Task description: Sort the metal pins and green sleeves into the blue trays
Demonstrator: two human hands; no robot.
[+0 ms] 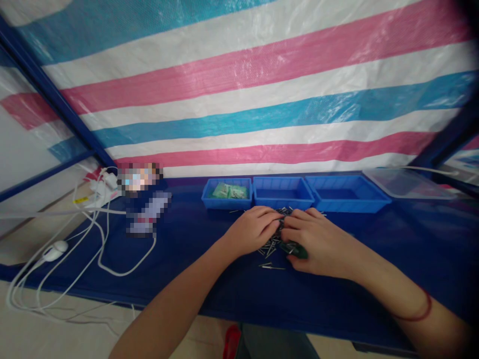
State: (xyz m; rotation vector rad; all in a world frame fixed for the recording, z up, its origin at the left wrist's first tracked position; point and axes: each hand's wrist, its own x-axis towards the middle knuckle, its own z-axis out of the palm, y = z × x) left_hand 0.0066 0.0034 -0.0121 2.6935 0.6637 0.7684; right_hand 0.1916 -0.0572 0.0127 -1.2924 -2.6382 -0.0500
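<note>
Silver metal, a loose heap of thin screws or nails, lies on the dark blue tabletop just in front of my landmark, the middle bin. Watching remotely over the head camera, I log all places from that bin.

Left hand: in front of the bin, toward its left corner, palm down, fingers bent onto the left edge of the heap. I cannot tell whether the fingertips grip any piece.

Right hand: in front of the bin, toward its right corner, fingers curled over the heap's right edge. Thumb and fingers close around a small green packet; I note metal bits against it. The heap thus sits between both hands, partly hidden beneath them.

A few stray pieces lie farther out from the bin, on the near side of the heap, apart from both hands.

Just left of the bin: left bin, holding green bags. Just right: right bin. Behind the bin: striped sheet.
</note>
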